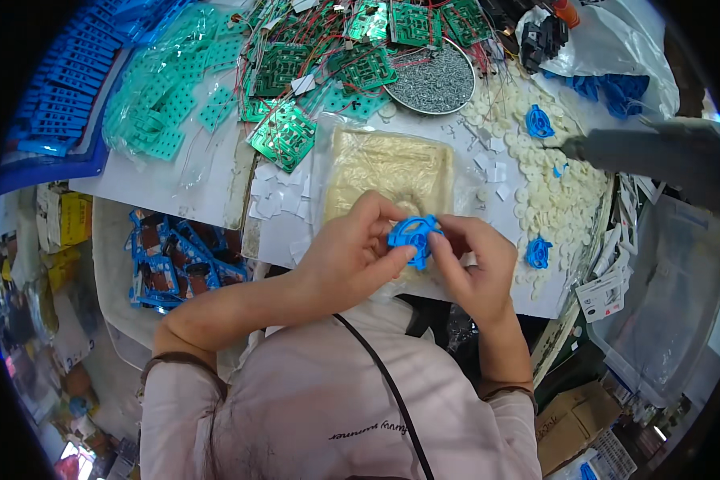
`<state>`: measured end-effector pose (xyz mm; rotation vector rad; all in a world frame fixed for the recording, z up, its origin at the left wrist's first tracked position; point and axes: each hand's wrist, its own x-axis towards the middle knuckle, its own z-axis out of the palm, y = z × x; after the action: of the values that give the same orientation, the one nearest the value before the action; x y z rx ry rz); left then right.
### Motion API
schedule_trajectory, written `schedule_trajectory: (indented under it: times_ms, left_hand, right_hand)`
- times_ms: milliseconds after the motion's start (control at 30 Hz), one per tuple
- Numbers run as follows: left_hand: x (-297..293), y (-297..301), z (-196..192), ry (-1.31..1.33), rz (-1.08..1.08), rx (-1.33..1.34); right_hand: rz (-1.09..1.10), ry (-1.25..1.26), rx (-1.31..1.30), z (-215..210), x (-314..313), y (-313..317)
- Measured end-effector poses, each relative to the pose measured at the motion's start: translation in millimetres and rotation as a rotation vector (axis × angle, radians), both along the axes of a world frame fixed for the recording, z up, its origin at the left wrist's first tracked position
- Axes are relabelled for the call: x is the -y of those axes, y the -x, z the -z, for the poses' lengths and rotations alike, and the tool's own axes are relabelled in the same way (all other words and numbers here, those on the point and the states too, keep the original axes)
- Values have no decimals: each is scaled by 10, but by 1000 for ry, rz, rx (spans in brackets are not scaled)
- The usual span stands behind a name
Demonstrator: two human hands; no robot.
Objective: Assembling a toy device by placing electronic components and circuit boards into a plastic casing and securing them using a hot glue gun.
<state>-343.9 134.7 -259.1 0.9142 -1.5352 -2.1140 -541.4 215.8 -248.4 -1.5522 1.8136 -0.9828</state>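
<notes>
Between my two hands is a small blue plastic part (412, 234) with an openwork, rounded shape. My left hand (358, 252) pinches it at its left edge, thumb and fingers closed. On its other side my right hand (478, 260) grips it with thumb and forefinger. Beneath my hands lies a cream-coloured square block (392, 164) wrapped in clear plastic. Two similar blue parts, one upper (539, 122) and one lower (538, 253), rest among small cream discs (564, 192) to the right.
Green circuit boards (284, 136) with thin wires cover the back of the table. A round dish (470, 80) holds many small screws. Bagged teal pieces (164, 120) lie at left, above a bin (112, 296) of blue-and-brown parts. A dark tool (648, 148) juts in from the right.
</notes>
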Motion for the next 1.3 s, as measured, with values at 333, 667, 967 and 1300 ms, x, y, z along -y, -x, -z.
schedule_trajectory:
  times_ms: [333, 667, 967, 1300]
  left_hand:
    - [184, -183, 191, 1147, 210, 225]
    - [123, -253, 250, 1440, 394, 309]
    - [537, -398, 52, 944, 495, -34]
    - [4010, -2261, -626, 1315, -729, 975]
  right_hand:
    - [-99, 114, -554, 272, 393, -84]
    - [-266, 66, -507, -60, 272, 52]
    - [-236, 7, -452, 107, -79, -187]
    - [-225, 35, -419, 218, -72, -161]
